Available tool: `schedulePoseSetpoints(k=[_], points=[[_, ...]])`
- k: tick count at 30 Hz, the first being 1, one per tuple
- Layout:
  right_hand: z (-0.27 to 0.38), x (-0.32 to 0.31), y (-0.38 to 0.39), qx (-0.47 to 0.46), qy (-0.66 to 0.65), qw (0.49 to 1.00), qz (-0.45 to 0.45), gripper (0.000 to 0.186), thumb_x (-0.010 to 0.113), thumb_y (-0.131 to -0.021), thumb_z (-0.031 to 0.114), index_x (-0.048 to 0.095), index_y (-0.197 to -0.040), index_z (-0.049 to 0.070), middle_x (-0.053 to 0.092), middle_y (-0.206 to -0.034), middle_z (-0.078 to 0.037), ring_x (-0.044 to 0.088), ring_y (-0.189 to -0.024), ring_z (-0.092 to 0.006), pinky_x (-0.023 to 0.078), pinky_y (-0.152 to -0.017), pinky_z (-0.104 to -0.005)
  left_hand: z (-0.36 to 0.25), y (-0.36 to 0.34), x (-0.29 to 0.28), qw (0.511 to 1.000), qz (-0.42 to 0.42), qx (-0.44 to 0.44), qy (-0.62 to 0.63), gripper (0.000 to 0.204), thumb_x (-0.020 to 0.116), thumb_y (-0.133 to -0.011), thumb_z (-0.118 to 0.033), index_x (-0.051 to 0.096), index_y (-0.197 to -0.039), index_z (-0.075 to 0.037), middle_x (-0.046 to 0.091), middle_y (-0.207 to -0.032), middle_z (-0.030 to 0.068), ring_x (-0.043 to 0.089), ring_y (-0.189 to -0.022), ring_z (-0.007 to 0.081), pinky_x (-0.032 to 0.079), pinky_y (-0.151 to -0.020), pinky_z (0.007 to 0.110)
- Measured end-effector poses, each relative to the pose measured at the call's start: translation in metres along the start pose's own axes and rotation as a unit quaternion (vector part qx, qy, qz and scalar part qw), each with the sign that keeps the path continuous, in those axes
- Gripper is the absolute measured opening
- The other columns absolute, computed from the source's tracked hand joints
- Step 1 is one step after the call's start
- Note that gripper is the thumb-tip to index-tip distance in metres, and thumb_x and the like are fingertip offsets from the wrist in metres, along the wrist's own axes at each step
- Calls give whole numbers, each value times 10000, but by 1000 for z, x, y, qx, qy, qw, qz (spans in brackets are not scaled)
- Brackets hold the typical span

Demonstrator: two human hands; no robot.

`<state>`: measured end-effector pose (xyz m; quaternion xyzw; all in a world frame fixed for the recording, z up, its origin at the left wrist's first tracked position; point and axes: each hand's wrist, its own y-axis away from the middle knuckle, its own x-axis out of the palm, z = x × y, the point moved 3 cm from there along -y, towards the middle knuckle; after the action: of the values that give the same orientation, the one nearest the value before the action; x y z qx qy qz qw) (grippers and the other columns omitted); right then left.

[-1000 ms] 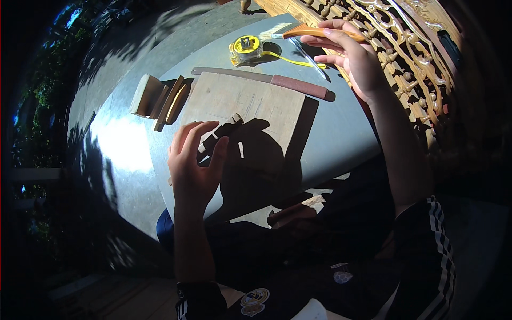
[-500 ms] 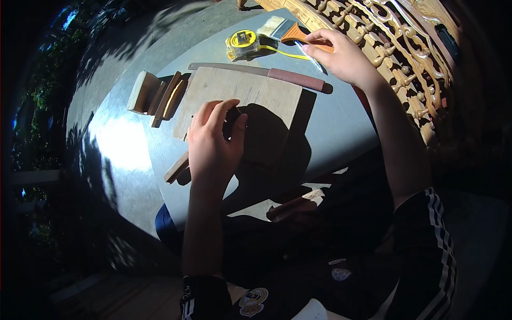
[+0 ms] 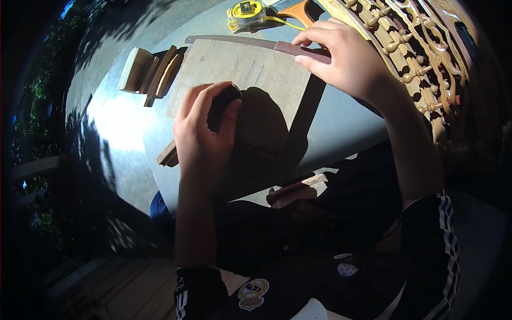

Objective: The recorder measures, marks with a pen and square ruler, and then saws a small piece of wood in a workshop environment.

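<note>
A pale wooden board [image 3: 277, 80] lies on the grey tabletop [image 3: 338, 125], mostly in shadow at its lower part. My left hand [image 3: 205, 125] curls over the board's left side, closed around something dark that its fingers hide. A narrow wooden strip [image 3: 166, 153] pokes out beneath that hand. My right hand [image 3: 341, 66] is at the board's upper right corner, thumb and forefinger apart on either side of the reddish sleeve [image 3: 285, 46] of a long flat steel tool [image 3: 224, 40]; whether they touch it I cannot tell.
A yellow tape measure [image 3: 245, 13] and an orange-handled brush [image 3: 293, 12] lie along the top. Several small wooden pieces [image 3: 130, 72] sit left of the board. Carved wooden latticework [image 3: 410, 69] borders the right side. My dark-clad legs are below the table.
My right hand has let go of the brush and moved down to the reddish sleeve. My left hand has moved up onto the board. The table's things now appear higher in view.
</note>
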<state>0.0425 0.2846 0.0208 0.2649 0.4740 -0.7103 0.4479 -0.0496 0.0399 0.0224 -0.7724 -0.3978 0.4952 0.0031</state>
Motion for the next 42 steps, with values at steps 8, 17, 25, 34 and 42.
schedulePoseSetpoints(k=[8,17,25,34,42], points=[[-10,7,3,25,1,999,23,246,703,-933,231,731,-1045,13,713,-909,-151,643,-903,-302,511,-833,-415,6,2,2,996,-40,-2,-74,292,772,-893,-141,718,-1165,-50,719,-1072,121,718,-993,251,561,-879,364],[-13,12,1,103,-93,990,29,240,726,-924,122,724,-1125,-8,638,-893,-92,630,-827,-174,516,-794,-297,7,2,5,998,-53,4,-36,279,756,-873,-121,718,-1138,-41,689,-1062,139,696,-982,290,553,-857,384],[28,-15,-1,87,-97,991,-3,150,722,-840,75,699,-974,10,648,-818,-73,635,-731,-144,521,-701,-285,10,3,0,991,-92,-48,-82,297,807,-866,-181,745,-1129,-57,724,-1019,121,717,-906,240,557,-823,369],[61,0,11,64,-169,981,71,133,668,-801,67,674,-909,-10,635,-729,-107,621,-635,-179,502,-612,-297,13,3,-4,984,-101,-107,-103,276,819,-848,-192,738,-1056,-31,732,-957,105,706,-844,220,546,-794,348],[70,15,20,55,-182,980,60,200,678,-795,100,577,-917,-23,628,-688,-185,664,-645,-314,508,-609,-413,16,4,-4,983,-96,-116,-103,282,814,-852,-216,731,-1052,-35,728,-954,105,696,-862,221,535,-807,360]])
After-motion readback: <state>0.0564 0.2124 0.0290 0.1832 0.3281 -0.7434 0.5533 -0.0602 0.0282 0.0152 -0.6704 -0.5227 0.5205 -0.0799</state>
